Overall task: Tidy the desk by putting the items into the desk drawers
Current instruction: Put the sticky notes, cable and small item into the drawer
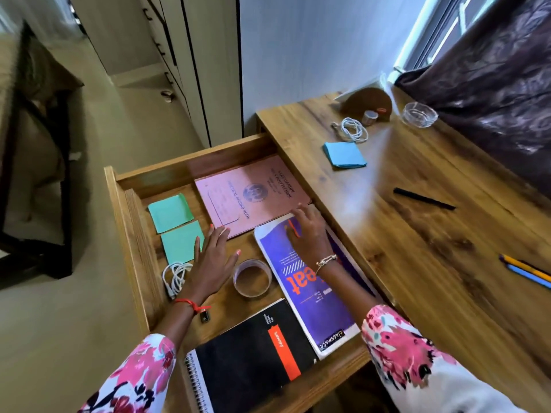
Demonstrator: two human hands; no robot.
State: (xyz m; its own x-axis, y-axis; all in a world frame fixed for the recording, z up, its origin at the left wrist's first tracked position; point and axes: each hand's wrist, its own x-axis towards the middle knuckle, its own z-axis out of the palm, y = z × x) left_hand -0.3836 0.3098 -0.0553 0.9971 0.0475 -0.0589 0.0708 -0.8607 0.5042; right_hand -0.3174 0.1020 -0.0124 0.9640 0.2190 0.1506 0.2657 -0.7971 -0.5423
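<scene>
The wooden drawer [131,222] is pulled out wide. Inside lie a pink record book [253,192], two green sticky-note pads [171,211], a white cable [176,277], a tape roll [252,277], a purple notebook [316,308], a black spiral notebook [253,353] and a small black clip [205,315]. My left hand [213,259] lies flat, its fingertips touching the pink book's near edge. My right hand [308,234] presses with spread fingers on the purple notebook's far end. On the desk [417,234] remain a blue sticky pad [344,155], a black pen [423,198], a coiled white cable [353,129] and two pencils [524,269].
A glass ashtray [419,114], a small tape roll [370,117] and a brown stand with paper [368,100] sit at the desk's far end. A dark curtain [492,93] hangs along the right. White cupboards [190,70] and a dark chair frame [38,174] stand beyond the drawer.
</scene>
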